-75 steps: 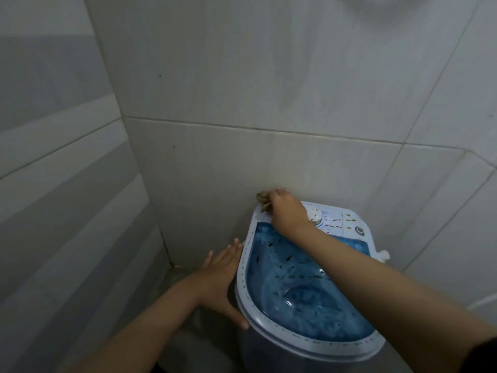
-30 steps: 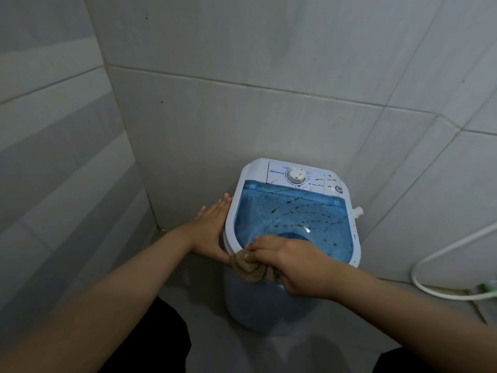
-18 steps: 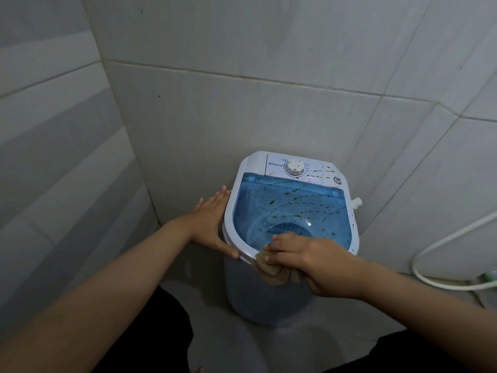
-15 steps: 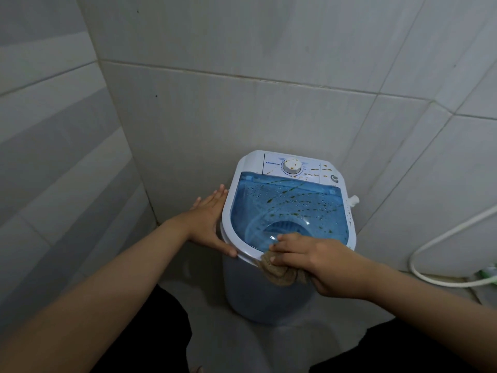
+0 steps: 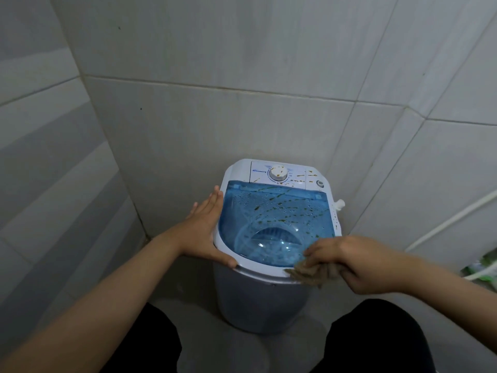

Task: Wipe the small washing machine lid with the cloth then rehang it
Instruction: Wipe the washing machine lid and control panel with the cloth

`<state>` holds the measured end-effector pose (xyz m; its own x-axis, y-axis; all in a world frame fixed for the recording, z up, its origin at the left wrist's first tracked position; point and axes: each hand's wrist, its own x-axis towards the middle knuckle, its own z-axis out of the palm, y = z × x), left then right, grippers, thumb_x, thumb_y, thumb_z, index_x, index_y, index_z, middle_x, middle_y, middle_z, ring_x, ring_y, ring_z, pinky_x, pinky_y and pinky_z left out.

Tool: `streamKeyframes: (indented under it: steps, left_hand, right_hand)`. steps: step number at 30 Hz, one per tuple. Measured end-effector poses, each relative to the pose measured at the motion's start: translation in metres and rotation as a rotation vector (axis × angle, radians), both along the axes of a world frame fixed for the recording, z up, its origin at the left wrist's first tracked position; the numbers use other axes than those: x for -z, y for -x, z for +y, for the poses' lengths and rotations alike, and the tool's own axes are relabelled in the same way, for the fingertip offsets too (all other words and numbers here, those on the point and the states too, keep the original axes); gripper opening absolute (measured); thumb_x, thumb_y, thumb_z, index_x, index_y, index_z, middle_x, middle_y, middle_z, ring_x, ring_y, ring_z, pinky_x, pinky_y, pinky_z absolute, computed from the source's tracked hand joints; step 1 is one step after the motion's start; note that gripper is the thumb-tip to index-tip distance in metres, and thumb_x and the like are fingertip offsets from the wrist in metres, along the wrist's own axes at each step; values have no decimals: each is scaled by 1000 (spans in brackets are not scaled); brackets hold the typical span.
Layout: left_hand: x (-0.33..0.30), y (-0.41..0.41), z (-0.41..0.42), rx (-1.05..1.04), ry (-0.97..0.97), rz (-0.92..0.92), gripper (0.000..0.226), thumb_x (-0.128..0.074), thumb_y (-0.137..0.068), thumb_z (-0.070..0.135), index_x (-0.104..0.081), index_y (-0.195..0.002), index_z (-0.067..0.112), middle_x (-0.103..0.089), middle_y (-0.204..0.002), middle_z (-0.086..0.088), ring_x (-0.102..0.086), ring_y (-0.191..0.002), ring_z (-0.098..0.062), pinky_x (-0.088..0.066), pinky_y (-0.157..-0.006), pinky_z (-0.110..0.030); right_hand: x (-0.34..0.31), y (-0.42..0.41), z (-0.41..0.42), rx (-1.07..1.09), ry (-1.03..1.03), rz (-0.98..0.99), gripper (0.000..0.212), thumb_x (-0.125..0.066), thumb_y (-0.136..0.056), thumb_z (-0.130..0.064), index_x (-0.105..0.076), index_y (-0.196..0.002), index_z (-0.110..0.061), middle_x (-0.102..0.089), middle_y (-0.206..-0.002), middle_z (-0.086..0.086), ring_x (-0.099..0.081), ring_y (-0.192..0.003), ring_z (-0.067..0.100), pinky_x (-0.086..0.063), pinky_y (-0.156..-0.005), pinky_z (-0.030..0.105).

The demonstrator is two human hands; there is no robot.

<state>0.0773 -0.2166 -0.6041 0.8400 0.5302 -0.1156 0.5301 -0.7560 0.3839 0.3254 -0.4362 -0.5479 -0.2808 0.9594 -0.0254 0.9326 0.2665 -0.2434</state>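
A small washing machine (image 5: 258, 300) stands in a tiled corner. Its clear blue lid (image 5: 271, 224) is shut and speckled with brown-green specks and droplets, and a white control panel with a dial (image 5: 278, 173) sits behind it. My right hand (image 5: 357, 265) is closed on a bunched brown cloth (image 5: 309, 273), pressed on the lid's white rim at the front right. My left hand (image 5: 205, 230) lies flat against the machine's left side, thumb hooked on the front rim.
Tiled walls close in at the left, back and right. A white hose (image 5: 451, 222) runs along the right wall, with a green packet (image 5: 481, 267) on the floor below it. My dark-trousered knees frame the machine at the bottom.
My right hand slid the cloth along the front rim from the front left to the front right. Earlier it was at the back left corner. My left hand stayed on the left side.
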Motion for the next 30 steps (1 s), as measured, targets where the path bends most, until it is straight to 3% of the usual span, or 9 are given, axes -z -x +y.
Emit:
streamKeyframes:
  steps: [3, 6, 7, 10, 14, 19, 22, 30]
  left_hand:
    - [-3, -8, -7, 26, -33, 11, 151, -59, -42, 87, 32, -141, 18, 43, -147, 1, 33, -138, -14, 17, -113, -40]
    - [-2, -16, -11, 34, -77, 36, 151, -58, -44, 88, 34, -140, 16, 45, -146, 0, 34, -138, -14, 18, -113, -40]
    - [-1, -17, -11, 35, -87, 45, 151, -58, -44, 88, 34, -139, 16, 45, -146, 0, 34, -138, -14, 17, -113, -40]
    - [0, -19, -10, 26, -79, 54, 150, -59, -44, 88, 35, -138, 17, 45, -146, 1, 34, -138, -14, 15, -115, -41]
    - [2, -19, -9, 27, -79, 40, 152, -61, -44, 88, 32, -141, 17, 43, -147, 2, 34, -138, -13, 15, -115, -40]
    - [3, -19, -8, 27, -72, 1, 151, -64, -45, 85, 31, -142, 18, 43, -147, 5, 35, -137, -10, 18, -112, -35]
    - [3, -19, -8, 24, -73, -2, 152, -62, -43, 87, 30, -142, 19, 42, -147, 5, 35, -137, -10, 17, -114, -36]
    - [2, -19, -8, 19, -65, -11, 152, -61, -41, 88, 28, -143, 19, 40, -148, 5, 33, -138, -10, 14, -116, -38]
  right_hand:
    - [-22, -16, 8, 209, -23, 204, 62, -36, -58, -1, -66, -105, -28, -69, -106, -16, -64, -103, 3, -49, -91, 17]
    - [-38, -32, 26, 417, -161, 282, 45, -46, -63, -22, -66, -103, -27, -68, -93, -14, -65, -90, 5, -47, -79, 7]
    - [-40, -38, 36, 480, -208, 302, 43, -50, -64, -21, -67, -103, -22, -69, -92, -9, -65, -89, 8, -48, -80, 10]
    - [-32, -60, 70, 652, -370, 266, 37, -54, -75, 1, -68, -107, -12, -73, -101, 10, -66, -95, 27, -53, -84, 34]
    - [-16, -78, 109, 829, -415, 293, 45, -52, -74, 8, -64, -113, -11, -70, -110, 15, -62, -102, 32, -49, -82, 33]
    - [3, -81, 133, 838, -319, 209, 51, -57, -80, 3, -55, -128, -13, -62, -126, 15, -57, -115, 33, -47, -96, 38]
    - [14, -80, 131, 781, -190, 136, 56, -52, -78, 8, -53, -130, -14, -62, -125, 16, -56, -113, 34, -48, -93, 40]
    - [20, -75, 105, 805, -167, 47, 63, -54, -71, 4, -55, -130, -19, -65, -122, 12, -59, -109, 33, -49, -84, 34]
